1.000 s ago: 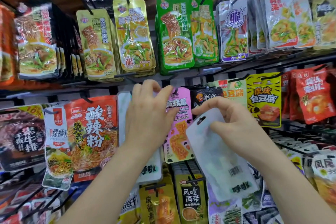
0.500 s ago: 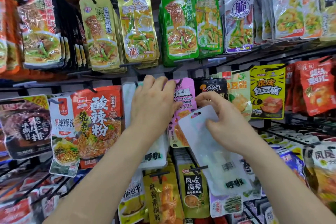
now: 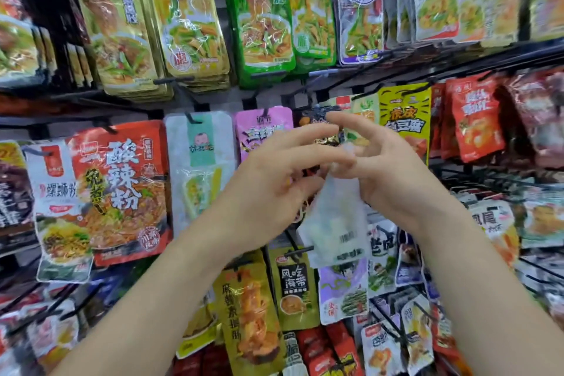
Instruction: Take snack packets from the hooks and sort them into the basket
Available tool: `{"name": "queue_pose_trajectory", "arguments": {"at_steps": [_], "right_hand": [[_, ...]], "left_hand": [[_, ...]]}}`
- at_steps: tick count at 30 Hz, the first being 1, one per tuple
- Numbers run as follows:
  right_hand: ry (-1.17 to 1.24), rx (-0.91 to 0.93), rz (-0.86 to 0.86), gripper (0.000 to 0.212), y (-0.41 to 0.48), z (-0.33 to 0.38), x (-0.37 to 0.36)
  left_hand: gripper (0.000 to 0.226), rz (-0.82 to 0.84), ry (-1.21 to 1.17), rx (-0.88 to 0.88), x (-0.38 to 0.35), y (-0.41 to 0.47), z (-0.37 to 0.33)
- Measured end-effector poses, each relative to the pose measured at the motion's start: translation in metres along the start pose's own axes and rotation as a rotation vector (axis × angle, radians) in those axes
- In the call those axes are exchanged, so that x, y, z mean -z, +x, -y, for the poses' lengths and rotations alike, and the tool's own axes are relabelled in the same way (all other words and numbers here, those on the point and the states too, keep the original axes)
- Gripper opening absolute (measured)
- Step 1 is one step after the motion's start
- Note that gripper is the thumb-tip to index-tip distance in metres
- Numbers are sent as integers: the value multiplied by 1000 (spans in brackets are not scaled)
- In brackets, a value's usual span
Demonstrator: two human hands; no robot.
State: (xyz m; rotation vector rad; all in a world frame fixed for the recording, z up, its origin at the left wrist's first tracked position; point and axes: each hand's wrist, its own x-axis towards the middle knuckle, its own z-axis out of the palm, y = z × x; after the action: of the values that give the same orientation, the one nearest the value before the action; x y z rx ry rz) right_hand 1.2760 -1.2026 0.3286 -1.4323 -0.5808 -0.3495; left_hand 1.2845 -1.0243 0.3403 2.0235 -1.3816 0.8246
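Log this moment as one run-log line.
white packet: hanging between hands, barcode side out | right hand: holds it | left hand: at its top, grip blurred | basket: not in view

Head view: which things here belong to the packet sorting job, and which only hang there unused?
For the job:
white packet, off its hook
right hand, holding its top
left hand, at its top too
hooked white packets, same kind

Only hanging there:
red noodle packet
green packets
yellow tofu packet

The basket is not in view.
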Motion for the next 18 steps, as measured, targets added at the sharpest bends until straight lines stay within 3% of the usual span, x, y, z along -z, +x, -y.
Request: {"name": "queue_pose_trajectory", "arguments": {"at_steps": [6,9,13,16,18], "right_hand": [[200,7,146,94,-5,2,8],[263,69,28,83,-6,7,13],[74,208,-266,42,-20,14,11],[23,155,-209,49,-38,15,-1],[-75,169,-184,29,-43,12,-8]], "left_hand": [[10,-45,58,-128,1,21,-14],[9,-102,102,-152,-2,33,-21],[7,-243,46,-88,1,42,-31],[6,-283,72,-3,-2,43,-32],[8,-320,58,64,-5,43,-29]]}}
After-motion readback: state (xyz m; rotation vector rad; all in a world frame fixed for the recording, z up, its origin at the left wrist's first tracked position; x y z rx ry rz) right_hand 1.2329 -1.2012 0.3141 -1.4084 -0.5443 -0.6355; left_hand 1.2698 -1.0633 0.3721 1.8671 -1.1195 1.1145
